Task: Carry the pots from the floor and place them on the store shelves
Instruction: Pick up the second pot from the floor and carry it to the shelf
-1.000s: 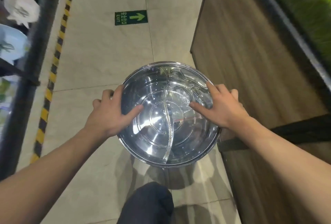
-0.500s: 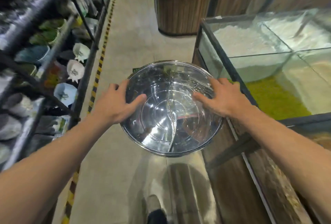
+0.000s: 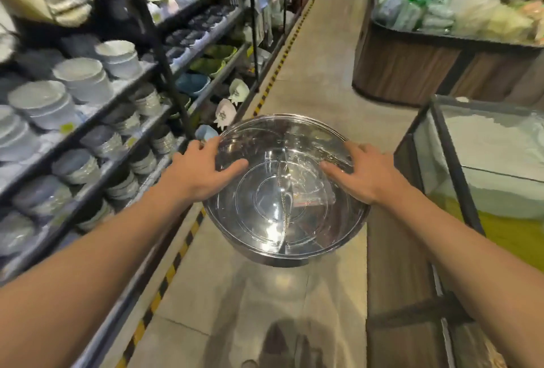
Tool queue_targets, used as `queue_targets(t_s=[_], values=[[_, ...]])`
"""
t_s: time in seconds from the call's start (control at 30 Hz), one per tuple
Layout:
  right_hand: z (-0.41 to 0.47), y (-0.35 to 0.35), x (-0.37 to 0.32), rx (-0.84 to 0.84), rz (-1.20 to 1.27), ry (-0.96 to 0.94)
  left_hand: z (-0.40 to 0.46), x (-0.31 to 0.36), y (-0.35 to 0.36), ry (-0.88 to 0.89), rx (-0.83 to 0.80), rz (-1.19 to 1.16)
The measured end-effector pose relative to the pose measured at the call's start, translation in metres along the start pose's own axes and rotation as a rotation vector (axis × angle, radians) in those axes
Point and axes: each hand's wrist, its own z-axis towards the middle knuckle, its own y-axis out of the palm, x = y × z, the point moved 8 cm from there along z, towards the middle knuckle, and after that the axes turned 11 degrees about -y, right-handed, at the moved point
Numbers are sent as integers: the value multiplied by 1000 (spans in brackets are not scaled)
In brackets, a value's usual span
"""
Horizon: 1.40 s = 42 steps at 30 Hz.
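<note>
floor (image 3: 294,294): pale tiles underfoot, with a yellow-and-black striped line along the shelf base.
pot (image 3: 285,191): wide shiny steel pot with a divider across its middle, held in the air above the aisle floor, between both hands.
left hand (image 3: 200,173): grips the pot's left rim, thumb inside the bowl, fingers curled over the outer edge.
right hand (image 3: 368,173): grips the right rim the same way, thumb lying inside.
shelves (image 3: 123,120): dark metal racks on the left, stacked with blurred bowls.
glass bin (image 3: 471,161): right of the pot.
</note>
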Motion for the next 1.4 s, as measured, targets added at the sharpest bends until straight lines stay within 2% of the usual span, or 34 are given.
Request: queue_targets(t_s=[0.2,0.4,0.63,0.87,1.1,1.4], values=[[48,9,-128,14,26,-360,-85,-133,-39,-363,131,-30],[23,40,-283,-84,27,-673,-231,-245,-62,-642,242,-40],[-79,73,-484,-188,3,-1044,-454,-354,-74,-1042,277,-84],[-248,107,-656,-264,40,-1347,-688,-425,-67,-1317,374,-119],[-397,153,-767,-376,40,-1469,-866,-478,-26,-1524,414,-169],[-486,234,-870,-522,-29,-1528,-958,-560,20,-1628,351,-190]])
